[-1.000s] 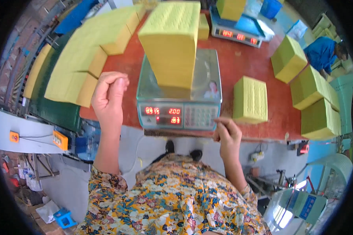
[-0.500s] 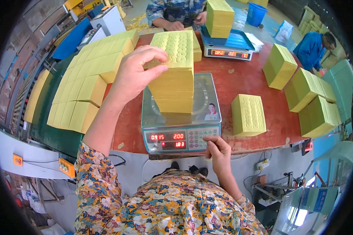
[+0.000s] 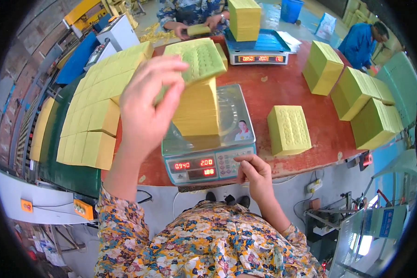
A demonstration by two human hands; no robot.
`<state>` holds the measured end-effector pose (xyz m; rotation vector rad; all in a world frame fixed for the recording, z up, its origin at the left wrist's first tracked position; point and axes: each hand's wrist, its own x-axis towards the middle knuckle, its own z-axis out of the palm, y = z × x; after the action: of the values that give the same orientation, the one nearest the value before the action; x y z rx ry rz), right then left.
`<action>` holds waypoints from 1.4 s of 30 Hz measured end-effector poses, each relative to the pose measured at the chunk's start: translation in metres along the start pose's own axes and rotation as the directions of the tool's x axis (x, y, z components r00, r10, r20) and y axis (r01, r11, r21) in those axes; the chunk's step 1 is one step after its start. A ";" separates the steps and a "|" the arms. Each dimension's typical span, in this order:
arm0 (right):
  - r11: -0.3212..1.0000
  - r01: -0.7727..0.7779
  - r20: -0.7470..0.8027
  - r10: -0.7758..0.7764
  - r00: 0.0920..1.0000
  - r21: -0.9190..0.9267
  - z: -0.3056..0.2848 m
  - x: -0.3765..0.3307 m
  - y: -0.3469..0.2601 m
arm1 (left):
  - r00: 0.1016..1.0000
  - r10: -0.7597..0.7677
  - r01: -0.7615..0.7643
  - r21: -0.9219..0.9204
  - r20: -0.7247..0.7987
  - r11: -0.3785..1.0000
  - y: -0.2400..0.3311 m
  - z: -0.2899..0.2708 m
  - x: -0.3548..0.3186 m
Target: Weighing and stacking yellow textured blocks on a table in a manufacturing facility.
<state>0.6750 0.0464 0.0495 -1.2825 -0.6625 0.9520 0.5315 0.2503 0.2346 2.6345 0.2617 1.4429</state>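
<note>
Red digits (image 3: 206, 162) lit on near scale (image 3: 216, 153), far scale (image 3: 279, 45).

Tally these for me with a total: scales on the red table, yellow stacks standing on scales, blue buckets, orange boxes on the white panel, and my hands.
Scales: 2, near scale and far scale
Yellow stacks on scales: 2, near stack and far stack
Blue bucket: 1
Orange boxes: 2, left box and right box
Hands: 2, left hand and right hand
Total: 9

The stack (image 3: 197, 109) is yellow, with rows of loopy embossing (image 3: 200, 56) on top. Scale (image 3: 204, 147) is silver and pale teal with red digits (image 3: 208, 172). Table (image 3: 264, 88) is brick red, belt (image 3: 69, 173) dark green, bin (image 3: 292, 10) bright blue, shirt (image 3: 208, 241) a busy orange-white-navy floral.
</note>
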 end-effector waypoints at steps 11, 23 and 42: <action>0.895 -0.236 0.056 0.232 0.971 0.380 -0.087 0.000 -0.046 | 0.875 0.239 -0.174 -0.186 0.422 0.967 0.118 0.129 -0.106; 0.987 -0.070 -0.105 0.055 0.993 -0.148 -0.191 0.101 -0.058 | 0.858 -0.331 0.423 -0.174 0.392 0.889 0.134 0.130 -0.162; 0.871 -0.005 -0.142 -0.075 0.987 -0.492 -0.195 0.115 -0.042 | 0.812 -0.479 0.541 -0.121 0.334 0.832 0.120 0.104 -0.186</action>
<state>0.9047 0.0510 0.0422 -1.7704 -0.8340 0.6587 0.5313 0.0905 0.0492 2.3029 0.6847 0.8419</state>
